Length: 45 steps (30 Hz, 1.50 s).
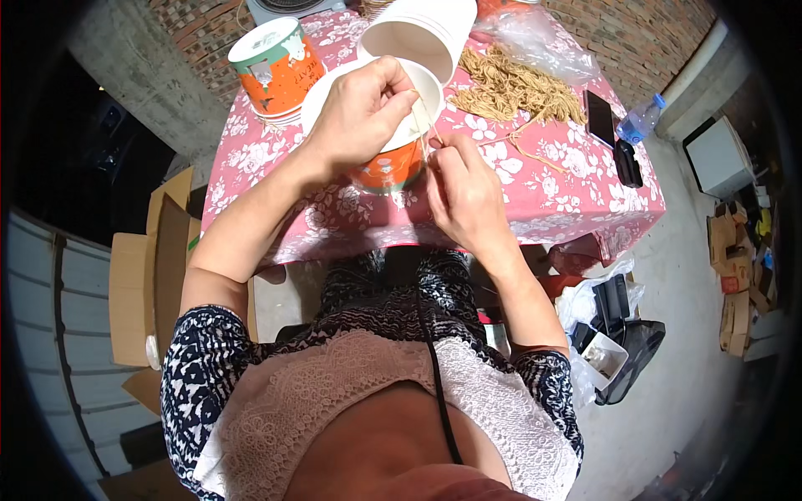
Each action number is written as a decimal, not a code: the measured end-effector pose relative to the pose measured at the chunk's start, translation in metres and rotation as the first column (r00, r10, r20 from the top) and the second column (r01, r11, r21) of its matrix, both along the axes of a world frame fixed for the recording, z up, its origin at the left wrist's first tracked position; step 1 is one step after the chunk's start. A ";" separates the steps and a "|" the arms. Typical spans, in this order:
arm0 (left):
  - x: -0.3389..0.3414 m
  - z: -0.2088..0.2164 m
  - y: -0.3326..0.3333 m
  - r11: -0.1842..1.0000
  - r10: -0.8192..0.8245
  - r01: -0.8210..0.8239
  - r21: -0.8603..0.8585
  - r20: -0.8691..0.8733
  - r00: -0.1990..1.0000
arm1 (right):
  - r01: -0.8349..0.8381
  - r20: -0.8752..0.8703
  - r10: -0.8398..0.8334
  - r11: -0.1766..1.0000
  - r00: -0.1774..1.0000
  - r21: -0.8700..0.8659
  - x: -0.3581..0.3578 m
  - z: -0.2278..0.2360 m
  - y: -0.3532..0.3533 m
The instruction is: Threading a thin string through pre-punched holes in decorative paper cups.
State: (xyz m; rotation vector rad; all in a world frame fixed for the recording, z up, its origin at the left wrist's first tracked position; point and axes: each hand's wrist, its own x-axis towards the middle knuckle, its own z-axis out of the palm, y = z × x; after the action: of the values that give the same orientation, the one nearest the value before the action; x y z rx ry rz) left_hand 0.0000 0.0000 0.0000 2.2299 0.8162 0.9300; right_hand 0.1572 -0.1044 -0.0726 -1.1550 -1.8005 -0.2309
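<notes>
An orange and green paper bucket (387, 169) with a white inside stands near the table's front edge. My left hand (361, 115) reaches over its mouth, thumb and forefinger pinched on a thin, pale cord (430, 123) at the rim's right side. Just outside that rim, my right hand (466, 190) is closed on the same cord, its fingers bent inward. Part of the bucket is covered by my left hand and wrist. A tangled heap of tan cords (518, 88) lies beyond my right hand, with loose strands trailing toward me.
Stacked orange and green buckets (276, 71) stand at the left. White buckets (409, 46) lie tipped behind. A clear plastic bag (543, 46), a phone (600, 118), a black case (626, 163) and a water bottle (641, 122) line the right side of the pink flowered tablecloth (334, 219).
</notes>
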 end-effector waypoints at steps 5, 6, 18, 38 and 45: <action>0.002 0.000 -0.003 0.977 -0.068 0.062 0.204 0.026 0.997 | -0.059 -0.199 0.073 0.995 0.977 0.076 0.001 0.000 0.002; 0.002 0.000 -0.005 0.977 -0.071 0.065 0.202 0.025 0.997 | -0.068 -0.266 0.095 0.992 0.959 0.108 -0.001 -0.001 0.003; -0.002 0.002 -0.013 0.787 -0.215 0.193 0.586 -0.034 0.976 | -0.569 -0.970 0.066 0.818 0.232 -0.081 -0.013 0.013 0.011; -0.001 0.004 -0.021 0.954 -0.179 0.202 0.222 -0.119 0.977 | -0.726 -0.999 0.026 0.686 -0.024 0.035 -0.011 0.016 0.006; -0.002 0.004 -0.021 0.981 -0.132 0.143 0.132 -0.087 0.987 | -0.623 -0.986 0.084 0.782 0.145 -0.025 -0.012 0.007 -0.004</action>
State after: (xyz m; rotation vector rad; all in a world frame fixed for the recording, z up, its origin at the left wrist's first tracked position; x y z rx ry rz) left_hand -0.0019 -0.0211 0.0037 2.4217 0.6389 0.8607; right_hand 0.1453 -0.1086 -0.0652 -0.7211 -0.8460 1.1051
